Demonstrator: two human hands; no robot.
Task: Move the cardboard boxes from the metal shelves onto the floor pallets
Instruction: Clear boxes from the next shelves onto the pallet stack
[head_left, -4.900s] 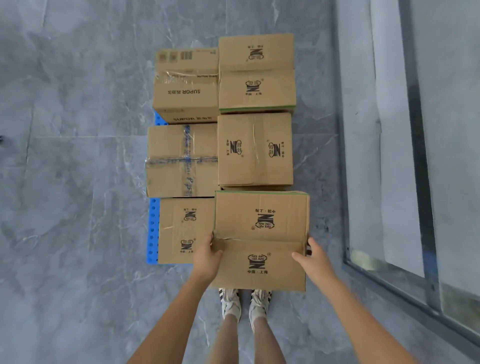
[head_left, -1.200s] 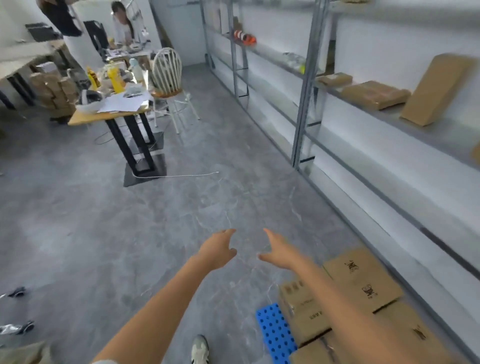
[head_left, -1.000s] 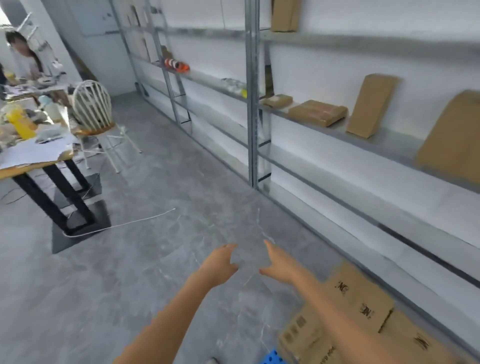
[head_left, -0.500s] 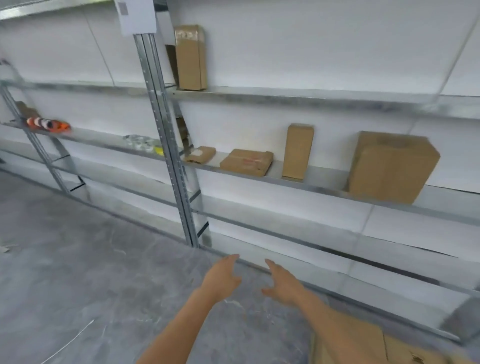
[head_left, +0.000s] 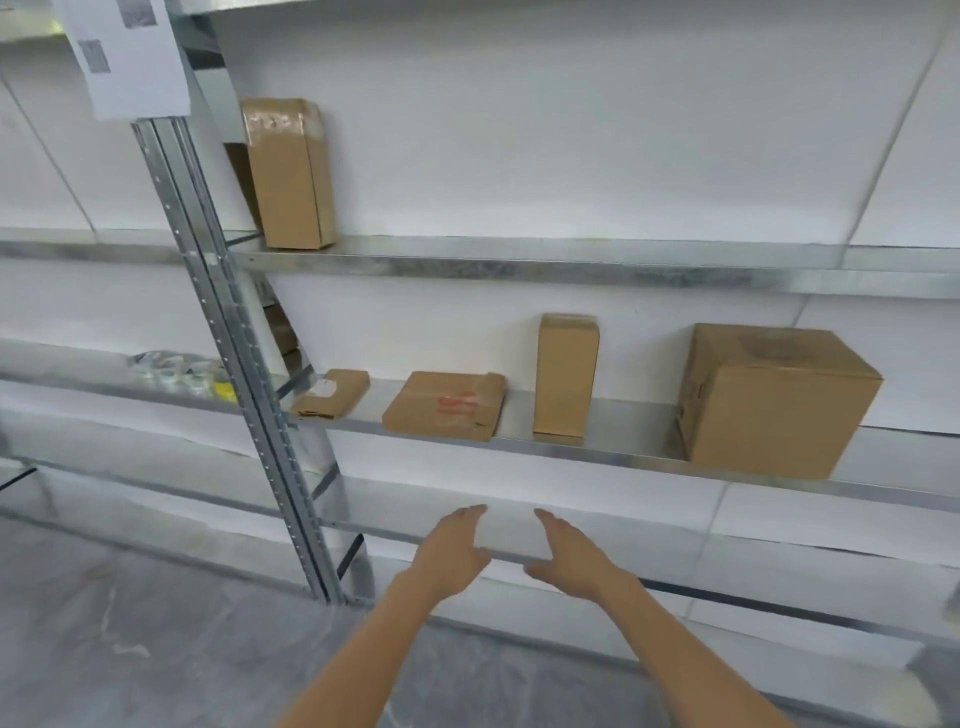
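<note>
Left hand (head_left: 457, 548) and right hand (head_left: 569, 558) lifted nearer metal shelf (head_left: 634, 434), empty

No words can be read: the red marks on the flat box (head_left: 444, 405) and the paper sheet (head_left: 130, 57) are too blurry.

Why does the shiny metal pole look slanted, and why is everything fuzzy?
Head view: the wide-angle lens tilts the grey metal upright post and slopes the metal shelf; head view: slight blur smears the red print on the flat brown cardboard box and softens the left hand and right hand; light is soft, without harsh glare.
</note>
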